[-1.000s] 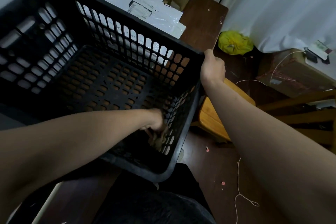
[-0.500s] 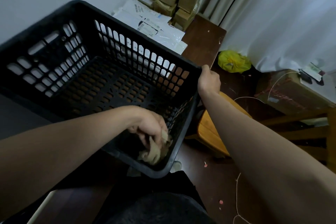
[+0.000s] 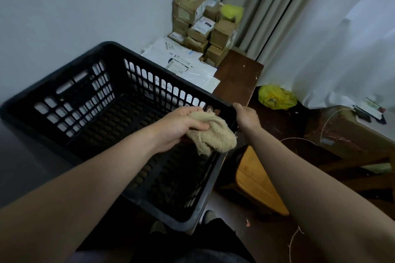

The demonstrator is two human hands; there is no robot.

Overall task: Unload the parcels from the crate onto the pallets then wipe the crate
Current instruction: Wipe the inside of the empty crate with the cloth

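Risen from the near corner of the crate [image 3: 59, 71], the left hand [image 3: 178, 129] clutches the bunched cloth [image 3: 213, 136] over its right wall. The crate floor stretches toward 10 o'clock. The right hand [image 3: 245, 116] grips the rim corner at 3 o'clock.

Left of and below the fingers [image 3: 193, 111], the floor of the crate [image 3: 171, 74] lies open; its slotted wall blocks passage beyond them.

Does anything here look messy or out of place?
Yes: loose string trails across the floor right of the crate, pink scraps lie near it, and a crumpled yellow bag sits below the curtain.
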